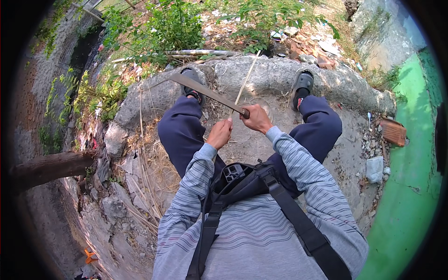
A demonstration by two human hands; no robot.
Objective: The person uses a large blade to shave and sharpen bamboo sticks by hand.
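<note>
My right hand (258, 119) is closed around the short wooden handle of a machete (203, 91). Its wide, dull blade points away to the upper left, over the ground between my feet. Lower and just to the left, my left hand (220, 134) is closed on the near end of a thin, pale strip (248, 74) that looks like split bamboo or cane. From there the strip runs up and away behind the machete's handle end, its far end over the stone edge. The spot where blade and strip meet is partly covered by my right hand.
My shoes stand apart by a curved, rough stone edge (261, 72). Long dry strips (141, 186) lie at the left, near a log (51, 170). A reddish brick (393, 132) and a whitish block (374, 169) lie beside the green wall (406, 186). Leafy plants (161, 32) grow ahead.
</note>
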